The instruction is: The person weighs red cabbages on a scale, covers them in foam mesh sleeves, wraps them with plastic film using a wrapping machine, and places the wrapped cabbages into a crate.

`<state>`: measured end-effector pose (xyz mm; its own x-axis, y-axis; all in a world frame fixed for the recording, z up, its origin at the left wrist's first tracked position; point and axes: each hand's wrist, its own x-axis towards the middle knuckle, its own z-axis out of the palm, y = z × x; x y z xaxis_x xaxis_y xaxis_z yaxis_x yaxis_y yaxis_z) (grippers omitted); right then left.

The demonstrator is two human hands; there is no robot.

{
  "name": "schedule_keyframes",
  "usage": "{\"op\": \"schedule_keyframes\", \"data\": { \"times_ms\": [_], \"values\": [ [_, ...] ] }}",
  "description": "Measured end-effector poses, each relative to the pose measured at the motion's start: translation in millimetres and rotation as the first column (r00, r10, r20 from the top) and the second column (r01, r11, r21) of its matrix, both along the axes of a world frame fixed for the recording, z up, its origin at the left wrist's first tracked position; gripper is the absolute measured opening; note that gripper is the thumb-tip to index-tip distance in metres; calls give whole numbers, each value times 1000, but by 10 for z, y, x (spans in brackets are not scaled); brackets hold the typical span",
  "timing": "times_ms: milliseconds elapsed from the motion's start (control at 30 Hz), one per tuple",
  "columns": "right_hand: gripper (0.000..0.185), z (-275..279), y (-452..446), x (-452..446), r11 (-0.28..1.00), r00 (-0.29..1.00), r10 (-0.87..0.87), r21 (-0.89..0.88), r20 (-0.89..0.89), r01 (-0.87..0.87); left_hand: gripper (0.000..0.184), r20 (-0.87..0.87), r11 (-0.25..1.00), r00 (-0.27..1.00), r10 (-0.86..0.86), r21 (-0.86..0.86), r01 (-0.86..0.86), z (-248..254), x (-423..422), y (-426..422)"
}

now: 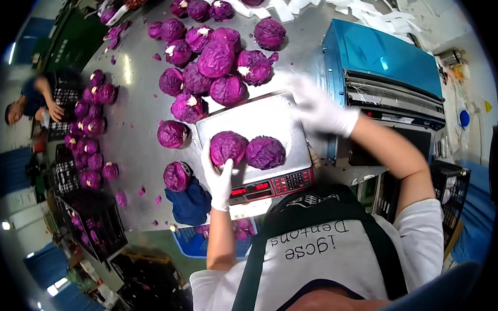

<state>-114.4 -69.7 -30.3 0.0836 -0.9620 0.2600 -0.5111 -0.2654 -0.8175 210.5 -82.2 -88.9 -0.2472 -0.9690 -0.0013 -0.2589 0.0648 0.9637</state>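
Two red cabbages rest on the metal pan (pixel 256 114) of a digital scale with a red keypad and lit display. My left hand (pixel 217 182), in a white glove, is wrapped around the left side of one red cabbage (pixel 228 147). Just right of it, a second red cabbage (pixel 265 153) sits free of my hands. My right hand (pixel 321 111), also gloved, is raised beyond the pan's right edge, near the blue machine; motion smears its fingers.
A pile of red cabbages (pixel 217 58) lies beyond the scale, with another row (pixel 88 128) at far left. A blue-topped machine (pixel 384 56) stands right. White strips (pixel 287 6) lie at the back. A dark cloth (pixel 188 203) and blue crate (pixel 191 246) are nearby. Another person (pixel 34 98) is leftward.
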Motion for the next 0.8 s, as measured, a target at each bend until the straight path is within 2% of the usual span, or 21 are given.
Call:
{"op": "schedule_keyframes", "data": {
  "times_ms": [33, 67, 133, 200, 233, 267, 300, 333, 367, 400, 467, 500, 567, 633, 667, 700, 767, 800],
  "values": [
    [41, 138, -162, -403, 995, 965, 2, -93, -263, -27, 70, -31, 999, 999, 29, 43, -28, 23, -32, -11],
    [40, 207, -327, -805, 991, 908, -48, -136, -416, -10, 68, 32, 999, 999, 33, -37, -32, -56, -26, -26],
    [34, 238, -651, -1650, 979, 876, -171, -180, -451, 98, 61, -78, 995, 992, 99, 8, -99, 19, -159, 4],
    [38, 247, -920, -2496, 974, 809, -194, -8, -555, 228, 58, -179, 975, 962, 207, 113, -189, -82, -209, 12],
    [41, -46, -1070, -3055, 939, 733, -270, -3, -624, 343, 55, -116, 973, 970, 215, 108, -203, 6, -292, 32],
    [43, -205, -1183, -3555, 907, 755, -221, 155, -618, 392, 52, 78, 972, 969, 233, -28, -231, 110, -422, 35],
    [45, -523, -1300, -4136, 881, 621, -177, 158, -764, 445, 50, 70, 962, 959, 273, -14, -273, 105, -500, 45],
    [52, -615, -1310, -4426, 821, 556, -147, 212, -818, 530, 48, 65, 949, 947, 315, 4, -316, 82, -556, 65],
    [64, -765, -1324, -4686, 824, 452, -69, 205, -889, 528, 49, 67, 942, 939, 336, -7, -337, 60, -569, 89],
    [73, -1049, -1366, -4984, 822, 449, -72, 202, -890, 532, 52, 128, 921, 912, 390, -71, -384, 1, -558, 132],
    [87, -1058, -1314, -4885, 851, 340, 38, 209, -939, 482, 54, 68, 884, 883, 465, -88, -459, -29, -579, 252],
    [67, -1106, -1305, -4872, 747, 417, 141, 373, -898, 551, 54, 160, 874, 861, 482, -156, -460, 24, -601, 324],
    [31, -1518, -1455, -5181, 679, 282, 454, 533, -845, 506, 51, 187, 840, 821, 540, -179, -512, 141, -664, 475],
    [18, -1518, -1374, -5084, 800, 456, 89, 336, -886, 497, 48, 212, 807, 779, 590, -181, -562, 291, -782, 596],
    [15, -1437, -1345, -5046, 828, 528, -104, 221, -843, 515, 47, 191, 790, 766, 613, -164, -591, 351, -838, 641],
    [23, -1232, -1401, -5016, 670, 708, 17, 534, -706, 517, 47, 206, 793, 766, 609, -172, -584, 399, -872, 679],
    [28, -1413, -1341, -5210, 842, 562, 35, 327, -826, 429, 47, 233, 800, 766, 600, -203, -565, 484, -941, 710],
    [40, -1475, -1295, -5255, 824, 419, 49, 274, -907, 496, 46, 216, 807, 781, 586, -242, -538, 456, -913, 716]
  ]
}}
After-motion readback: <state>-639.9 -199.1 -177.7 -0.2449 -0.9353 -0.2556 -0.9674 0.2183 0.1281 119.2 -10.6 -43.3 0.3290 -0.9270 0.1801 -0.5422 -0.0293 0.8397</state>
